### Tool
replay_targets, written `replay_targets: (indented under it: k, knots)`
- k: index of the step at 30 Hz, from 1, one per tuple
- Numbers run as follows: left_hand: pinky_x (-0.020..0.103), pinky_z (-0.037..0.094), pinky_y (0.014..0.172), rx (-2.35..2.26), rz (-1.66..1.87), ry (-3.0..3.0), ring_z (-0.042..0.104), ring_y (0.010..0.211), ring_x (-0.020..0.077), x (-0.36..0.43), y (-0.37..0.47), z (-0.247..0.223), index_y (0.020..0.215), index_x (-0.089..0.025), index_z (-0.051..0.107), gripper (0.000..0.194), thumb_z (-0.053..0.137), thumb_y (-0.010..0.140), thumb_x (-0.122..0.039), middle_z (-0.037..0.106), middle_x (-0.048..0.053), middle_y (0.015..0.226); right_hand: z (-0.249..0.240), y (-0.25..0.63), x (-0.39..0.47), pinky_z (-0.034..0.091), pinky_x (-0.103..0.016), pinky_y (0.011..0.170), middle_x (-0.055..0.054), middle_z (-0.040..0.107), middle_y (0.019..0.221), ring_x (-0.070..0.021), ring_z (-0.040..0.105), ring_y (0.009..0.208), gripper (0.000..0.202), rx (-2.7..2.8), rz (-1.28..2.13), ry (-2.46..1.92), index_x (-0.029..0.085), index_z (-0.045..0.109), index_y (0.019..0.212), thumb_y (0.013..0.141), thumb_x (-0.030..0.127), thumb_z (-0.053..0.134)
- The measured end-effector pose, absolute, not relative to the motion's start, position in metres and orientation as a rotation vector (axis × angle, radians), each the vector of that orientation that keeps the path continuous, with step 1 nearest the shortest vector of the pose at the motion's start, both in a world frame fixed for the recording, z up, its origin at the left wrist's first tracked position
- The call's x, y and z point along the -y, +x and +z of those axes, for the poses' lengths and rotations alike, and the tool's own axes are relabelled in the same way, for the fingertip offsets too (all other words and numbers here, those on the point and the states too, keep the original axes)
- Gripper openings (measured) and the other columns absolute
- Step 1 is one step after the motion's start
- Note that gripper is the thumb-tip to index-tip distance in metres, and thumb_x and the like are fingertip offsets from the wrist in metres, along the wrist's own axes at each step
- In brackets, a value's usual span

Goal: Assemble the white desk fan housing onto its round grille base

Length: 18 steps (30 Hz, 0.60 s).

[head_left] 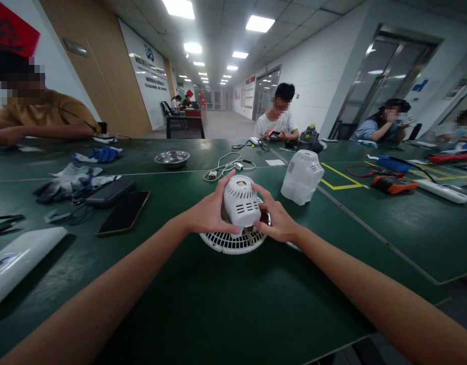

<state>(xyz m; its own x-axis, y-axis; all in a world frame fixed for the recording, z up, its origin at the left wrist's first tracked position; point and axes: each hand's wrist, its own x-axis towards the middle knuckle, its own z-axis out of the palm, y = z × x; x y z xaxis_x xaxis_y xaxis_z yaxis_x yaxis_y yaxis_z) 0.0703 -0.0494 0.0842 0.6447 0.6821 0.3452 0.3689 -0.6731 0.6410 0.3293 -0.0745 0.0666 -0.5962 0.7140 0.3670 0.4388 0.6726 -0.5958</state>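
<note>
Between my two hands is a white vented motor housing [241,203], held over a round white fan grille [233,246] that lies on the green table. My left hand [212,210] wraps the housing's left side, thumb along its lower edge. On the right side, my right hand [277,218] grips it with thumb low and fingers higher up. The inside of the housing and most of the grille's middle are hidden. A larger white housing with slots [302,177] stands on the table to the right of my hands.
Left of me lie a black phone [123,213], a dark case [110,192], gloves [70,182] and a white box [24,258]. Farther back are a metal bowl [171,158] and a white cable [220,170]. An orange multimeter [395,183] sits right. Several people sit around.
</note>
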Motion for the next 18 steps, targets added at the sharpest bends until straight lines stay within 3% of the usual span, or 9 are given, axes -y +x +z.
replay_targets:
  k: [18]
  knots:
    - [0.054, 0.045, 0.1, -0.903, 0.936, 2.419, 0.056, 0.118, 0.0387, 0.057, 0.081, 0.073, 0.152, -0.028, 0.001, 0.125, 0.083, 0.059, -0.04, 0.043, 0.019, 0.144, 0.069, 0.327, 0.075, 0.056, -0.035, 0.058, 0.0, 0.069, 0.085, -0.0157, 0.06, 0.057, 0.093, 2.288, 0.601, -0.89, 0.028, 0.013, 0.152, 0.074, 0.025, 0.063]
